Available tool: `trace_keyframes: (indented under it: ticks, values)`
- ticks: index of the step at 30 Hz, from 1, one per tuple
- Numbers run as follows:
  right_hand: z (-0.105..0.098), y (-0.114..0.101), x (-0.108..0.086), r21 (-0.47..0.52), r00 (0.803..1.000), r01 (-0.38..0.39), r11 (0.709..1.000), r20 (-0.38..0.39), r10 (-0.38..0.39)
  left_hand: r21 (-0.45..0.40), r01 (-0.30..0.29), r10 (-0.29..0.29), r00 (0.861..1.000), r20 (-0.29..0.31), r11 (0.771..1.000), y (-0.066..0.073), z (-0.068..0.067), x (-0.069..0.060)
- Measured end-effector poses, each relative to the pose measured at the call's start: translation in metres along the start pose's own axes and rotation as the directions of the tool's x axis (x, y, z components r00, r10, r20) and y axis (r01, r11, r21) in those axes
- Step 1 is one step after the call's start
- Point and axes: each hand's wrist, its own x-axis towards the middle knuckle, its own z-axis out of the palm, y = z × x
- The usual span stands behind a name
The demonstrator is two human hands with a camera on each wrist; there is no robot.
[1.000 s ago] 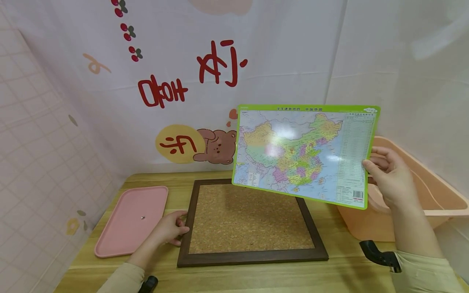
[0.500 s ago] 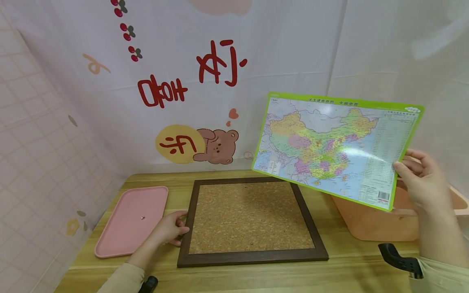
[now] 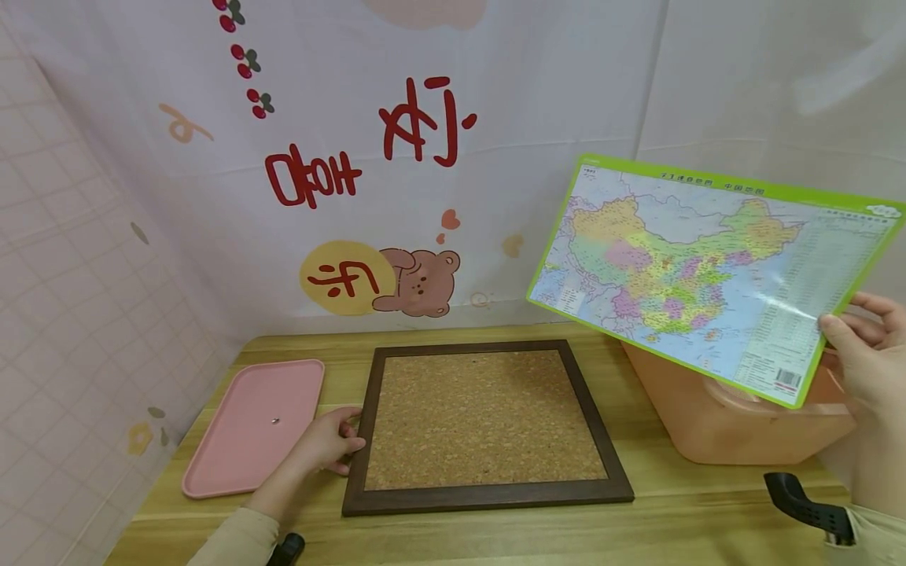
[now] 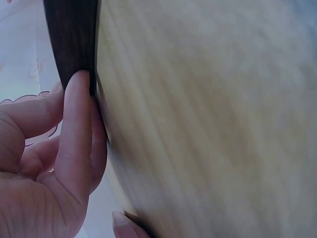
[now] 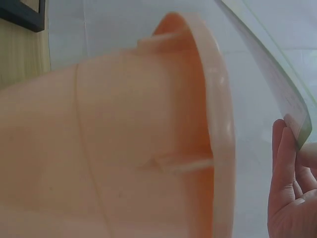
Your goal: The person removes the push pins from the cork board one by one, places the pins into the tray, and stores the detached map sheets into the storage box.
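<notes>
My right hand (image 3: 871, 354) pinches a map sheet (image 3: 679, 267) of China by its lower right side, thumb in front. The sheet has a green border and is held up tilted, its lower part in front of a peach plastic tub (image 3: 736, 436). In the right wrist view, the sheet's edge (image 5: 277, 64) runs up from the fingers beside the tub's rim. My left hand (image 3: 329, 440) holds the left edge of a cork board (image 3: 488, 424) with a dark brown frame, lying flat on the table. Its fingers are bent against the frame's side (image 4: 74, 39).
A pink tray (image 3: 255, 428) with one tiny shiny object (image 3: 275, 421) on it lies left of the board, by my left forearm. The wooden table (image 3: 538, 538) meets a printed cloth (image 3: 524, 118) behind. The tub's inside is mostly hidden in the head view.
My right hand has carried the map to the right and slightly up, away from above the cork board; the sheet tilts more. My left hand and the board have stayed put.
</notes>
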Motion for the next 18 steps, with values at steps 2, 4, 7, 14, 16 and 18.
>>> trace_keyframes:
  ticks: [2, 4, 7, 14, 16, 18]
  values:
    - [-0.003, 0.0, 0.001, -0.017, 0.999, 0.01, 1.0, -0.045, -0.011, 0.001, 0.001, -0.001, 1.0, -0.003, 1.0, -0.001, 0.0, 0.0]
    - [-0.005, 0.0, 0.002, -0.063, 0.992, 0.004, 0.998, -0.123, -0.012, 0.001, 0.004, -0.004, 1.0, -0.003, 1.0, -0.001, 0.0, 0.0]
    - [-0.009, -0.001, 0.004, -0.199, 0.978, -0.021, 0.98, -0.206, -0.021, 0.002, 0.004, -0.004, 1.0, -0.002, 1.0, -0.001, -0.001, 0.0]
    - [-0.05, 0.018, 0.021, -0.418, 0.985, 0.026, 0.908, -0.146, -0.096, 0.002, 0.002, -0.002, 1.0, 0.007, 1.0, 0.0, -0.001, 0.0]
    - [-0.079, 0.036, 0.035, -0.405, 0.985, 0.078, 0.911, -0.11, -0.133, 0.003, 0.003, -0.003, 1.0, 0.007, 1.0, 0.0, -0.001, 0.0]
    - [-0.104, 0.049, 0.045, -0.378, 0.982, 0.096, 0.921, -0.114, -0.149, 0.006, 0.003, -0.003, 1.0, 0.006, 1.0, 0.0, -0.001, 0.0]
